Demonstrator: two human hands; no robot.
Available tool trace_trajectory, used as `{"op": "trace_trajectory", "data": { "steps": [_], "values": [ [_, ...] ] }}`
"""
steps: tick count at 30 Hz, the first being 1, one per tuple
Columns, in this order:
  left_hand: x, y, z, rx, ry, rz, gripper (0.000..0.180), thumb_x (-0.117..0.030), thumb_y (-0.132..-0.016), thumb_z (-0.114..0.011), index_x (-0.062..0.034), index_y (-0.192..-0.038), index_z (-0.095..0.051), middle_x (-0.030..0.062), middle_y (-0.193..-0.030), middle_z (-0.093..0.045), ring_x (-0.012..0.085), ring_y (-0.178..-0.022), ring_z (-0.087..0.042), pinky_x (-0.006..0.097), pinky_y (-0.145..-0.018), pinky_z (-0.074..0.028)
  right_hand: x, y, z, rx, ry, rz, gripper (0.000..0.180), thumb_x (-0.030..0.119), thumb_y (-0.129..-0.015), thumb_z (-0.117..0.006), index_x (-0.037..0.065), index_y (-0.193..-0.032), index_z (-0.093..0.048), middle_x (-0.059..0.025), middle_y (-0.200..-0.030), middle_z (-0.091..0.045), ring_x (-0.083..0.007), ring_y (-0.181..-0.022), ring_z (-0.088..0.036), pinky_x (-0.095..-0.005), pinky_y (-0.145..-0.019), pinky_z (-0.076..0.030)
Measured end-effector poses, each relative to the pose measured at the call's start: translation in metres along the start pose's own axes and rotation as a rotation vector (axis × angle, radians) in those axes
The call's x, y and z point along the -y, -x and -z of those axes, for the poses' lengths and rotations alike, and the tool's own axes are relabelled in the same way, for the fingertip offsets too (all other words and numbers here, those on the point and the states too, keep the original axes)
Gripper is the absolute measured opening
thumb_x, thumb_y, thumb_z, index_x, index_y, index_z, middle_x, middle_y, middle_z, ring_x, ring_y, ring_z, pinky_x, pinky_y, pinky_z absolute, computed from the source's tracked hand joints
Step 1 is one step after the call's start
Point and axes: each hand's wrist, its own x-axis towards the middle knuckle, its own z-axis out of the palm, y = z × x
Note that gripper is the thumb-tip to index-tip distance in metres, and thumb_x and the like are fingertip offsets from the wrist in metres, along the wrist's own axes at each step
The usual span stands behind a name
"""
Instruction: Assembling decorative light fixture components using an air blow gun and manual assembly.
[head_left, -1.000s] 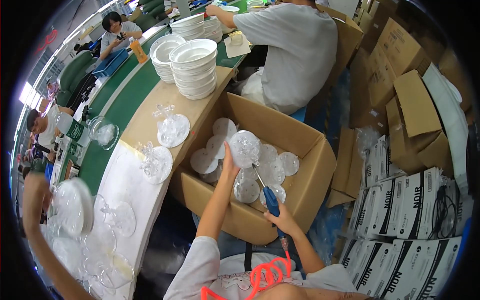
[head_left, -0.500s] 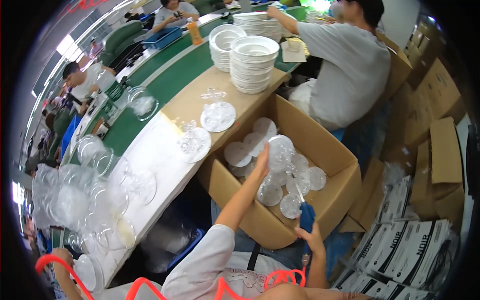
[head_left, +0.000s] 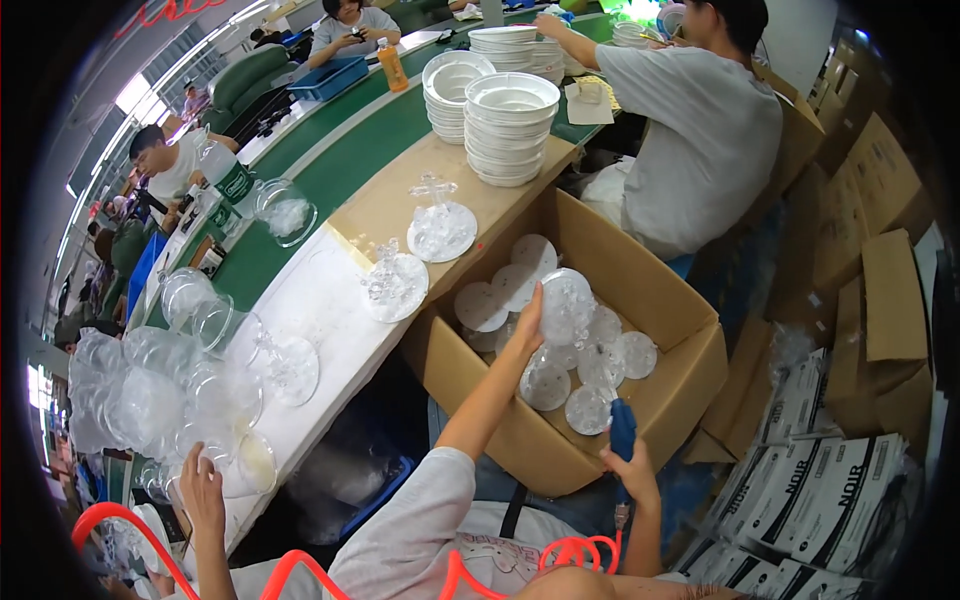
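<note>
My left hand (head_left: pixel 527 322) grips a clear round plastic disc (head_left: pixel 568 308) by its edge, above an open cardboard box (head_left: pixel 665 300). My right hand (head_left: pixel 634 474) is closed around a blue air blow gun (head_left: pixel 622 428), its nozzle pointing up toward the disc. A red coiled hose (head_left: pixel 575 550) runs near the gun's lower end. Several similar clear discs (head_left: pixel 590 408) lie loose in the box below my hands. Two more discs with clear fittings on top, a farther one (head_left: pixel 441 232) and a nearer one (head_left: pixel 396 288), rest on the bench edge.
White dish stacks (head_left: pixel 510 130) stand on the bench (head_left: pixel 330 290). Clear plastic domes (head_left: pixel 150 400) pile up at left, where another person's hand (head_left: pixel 203 495) reaches. A co-worker (head_left: pixel 690 140) sits beyond the box. Cartons (head_left: pixel 870 190) and packed boxes (head_left: pixel 830 500) line the right.
The other person's hand at lower left has risen from a white round stack toward the domes. My right hand and the blow gun have shifted slightly right; my left hand still holds the disc.
</note>
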Motion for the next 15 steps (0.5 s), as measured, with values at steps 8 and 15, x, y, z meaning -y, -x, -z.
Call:
{"op": "trace_trajectory", "data": {
  "steps": [8, 15],
  "values": [
    [-0.012, -0.006, 0.026, 0.078, 0.101, 0.000, 0.061, -0.051, -0.088, -0.039, -0.0018, -0.124, -0.043, 0.0113, -0.124, -0.049, 0.0256, -0.113, -0.047, 0.038, -0.098, -0.036, 0.006, -0.006, -0.022, 0.165, 0.115, 0.117, 0.034, 0.010, -0.076, -0.063, 0.003, -0.107, -0.052, -0.0003, -0.072, -0.052, -0.0077, -0.065, -0.050, -0.0232, -0.062, -0.042],
    [-0.009, 0.004, -0.005, 0.014, 0.065, 0.001, 0.060, -0.050, -0.090, -0.036, -0.0020, -0.125, -0.042, 0.0119, -0.124, -0.048, 0.0264, -0.113, -0.048, 0.039, -0.098, -0.036, 0.009, -0.005, -0.025, 0.059, -0.085, -0.021, 0.035, 0.010, -0.078, -0.061, 0.005, -0.110, -0.049, 0.0008, -0.074, -0.051, -0.0069, -0.064, -0.050, -0.0230, -0.058, -0.042]
  ]
}}
